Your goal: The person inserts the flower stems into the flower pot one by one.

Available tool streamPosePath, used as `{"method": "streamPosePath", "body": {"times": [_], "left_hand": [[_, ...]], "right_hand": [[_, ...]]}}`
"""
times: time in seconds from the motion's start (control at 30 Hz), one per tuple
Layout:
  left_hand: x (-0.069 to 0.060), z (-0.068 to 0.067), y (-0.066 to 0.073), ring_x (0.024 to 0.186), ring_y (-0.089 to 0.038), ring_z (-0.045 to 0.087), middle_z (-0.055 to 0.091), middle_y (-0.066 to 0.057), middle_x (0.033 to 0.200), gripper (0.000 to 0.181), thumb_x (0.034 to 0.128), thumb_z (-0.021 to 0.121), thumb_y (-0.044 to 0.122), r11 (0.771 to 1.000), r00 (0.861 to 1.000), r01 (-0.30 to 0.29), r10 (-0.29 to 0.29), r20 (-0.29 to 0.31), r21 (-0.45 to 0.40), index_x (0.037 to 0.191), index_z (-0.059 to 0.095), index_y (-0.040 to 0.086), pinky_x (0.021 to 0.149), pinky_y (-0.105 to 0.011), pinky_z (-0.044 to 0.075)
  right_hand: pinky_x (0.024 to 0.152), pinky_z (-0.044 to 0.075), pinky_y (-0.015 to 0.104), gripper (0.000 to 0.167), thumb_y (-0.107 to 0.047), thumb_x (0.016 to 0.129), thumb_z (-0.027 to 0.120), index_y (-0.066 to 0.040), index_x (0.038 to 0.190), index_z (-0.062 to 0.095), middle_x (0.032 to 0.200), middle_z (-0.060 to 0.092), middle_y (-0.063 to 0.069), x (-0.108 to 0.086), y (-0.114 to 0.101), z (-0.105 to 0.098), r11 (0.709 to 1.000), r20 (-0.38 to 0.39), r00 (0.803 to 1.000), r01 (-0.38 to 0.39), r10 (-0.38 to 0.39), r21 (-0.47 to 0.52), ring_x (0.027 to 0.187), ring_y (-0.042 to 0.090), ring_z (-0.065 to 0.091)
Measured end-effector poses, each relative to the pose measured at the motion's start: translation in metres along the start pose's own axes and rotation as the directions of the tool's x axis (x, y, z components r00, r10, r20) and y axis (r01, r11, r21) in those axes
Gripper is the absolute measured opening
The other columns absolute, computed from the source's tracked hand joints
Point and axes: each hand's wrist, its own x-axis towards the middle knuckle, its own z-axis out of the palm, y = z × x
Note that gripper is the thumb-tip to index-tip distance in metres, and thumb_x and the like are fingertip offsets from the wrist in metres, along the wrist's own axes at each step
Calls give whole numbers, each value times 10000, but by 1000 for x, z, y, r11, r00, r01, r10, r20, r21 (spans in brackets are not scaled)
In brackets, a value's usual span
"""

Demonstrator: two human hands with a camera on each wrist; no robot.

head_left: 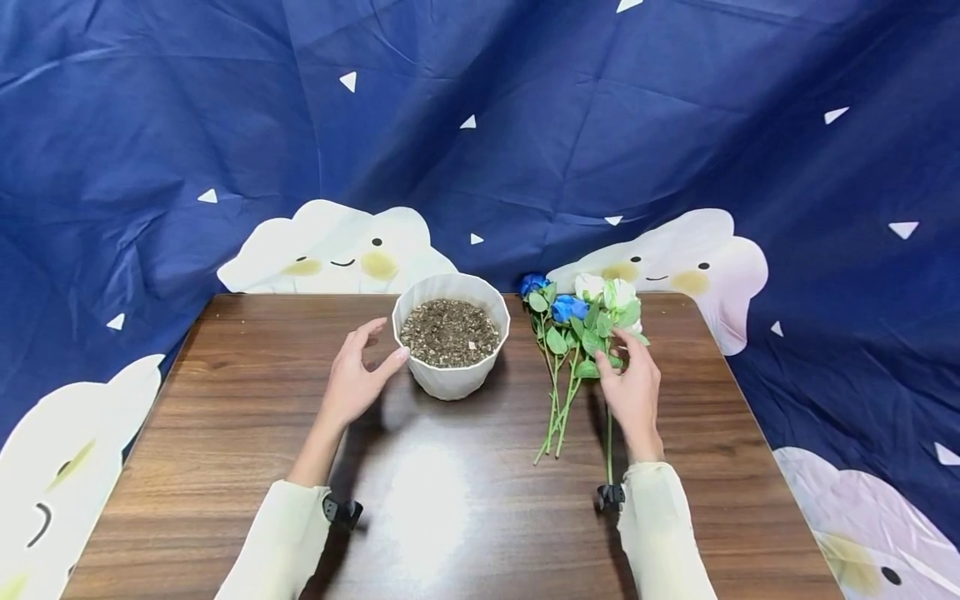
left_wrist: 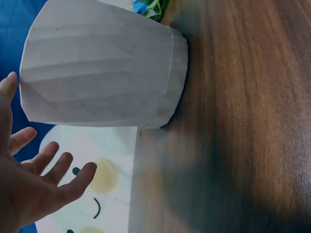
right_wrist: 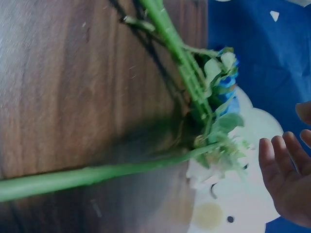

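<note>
Held left hand (head_left: 355, 379) with thumb and fingers apart beside pot (head_left: 450, 383); could not tell contact. Held right hand (head_left: 632, 396) loosely parted, empty, at flowers (head_left: 592, 342) lying right of pot on table (head_left: 247, 400). Seemed at picking-up step; called for pinching a stem (head_left: 610, 446). Saw soil (head_left: 450, 333) only from head, an apparent gap between right hand and flowers from right wrist.

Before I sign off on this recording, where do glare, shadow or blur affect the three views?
Head view: glare washes out a patch of the table, with a dark shadow beside the left sleeve; left wrist view: the pot looks dim and grey, and a soft shadow darkens the table; right wrist view: the white flowers look blurred.
</note>
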Motion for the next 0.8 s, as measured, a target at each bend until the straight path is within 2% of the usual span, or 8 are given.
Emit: {"method": "streamPosePath", "body": {"times": [0.13,0.27,0.33,0.43,0.5,0.67,0.8], "left_hand": [[2,-1,0,1285,-347,502,531,-138,1429,631,923,754,321,999,1000,8,-8,8,-51,1463,498,117,1013,-563,479],[2,-2,1,1265,-364,518,537,-187,1406,616,931,751,240,990,999,21,-14,48,-137,1466,486,91,1090,-510,425],[2,-1,1,1259,-371,520,522,-215,1396,610,943,735,193,972,996,57,-38,85,-227,1478,465,77,1071,-498,464],[3,1,2,1251,-353,518,501,-215,1398,608,955,716,155,928,988,123,-81,130,-353,1489,439,74,970,-444,556],[5,1,2,1248,-328,512,488,-206,1408,607,959,709,140,892,982,163,-108,152,-422,1494,428,80,916,-465,583],[8,4,5,1192,-269,531,485,-203,1403,603,958,702,106,850,977,200,-134,167,-488,1490,420,74,935,-539,559],[11,6,6,1131,-225,560,473,-206,1362,611,952,702,102,827,973,225,-158,171,-516,1486,409,58,943,-578,539]], "right_hand": [[805,569,445,422,-6,882,749,40,1283,628,1146,688,228,2,16,-1,997,19,997,-74,75,-8,970,371,672],[890,548,392,413,-59,909,727,20,1301,623,1179,693,208,0,29,-5,982,64,980,-190,191,-13,964,281,682],[892,520,314,411,-82,911,731,-1,1301,630,1179,703,187,-1,33,-6,970,77,967,-243,244,-15,917,177,680],[851,462,216,404,-126,910,742,-24,1289,645,1175,713,164,-2,38,-7,952,94,948,-304,304,-20,837,23,613],[814,438,183,406,-149,910,741,-27,1287,650,1178,713,163,-3,39,-7,941,112,935,-339,338,-12,812,-33,557],[738,438,136,416,-172,901,743,-14,1275,652,1161,712,180,-6,40,-7,910,166,897,-415,410,-2,776,-72,547],[650,505,130,443,-168,906,751,14,1291,628,1162,701,208,-10,40,-8,881,226,858,-474,461,5,692,-44,594]]}}
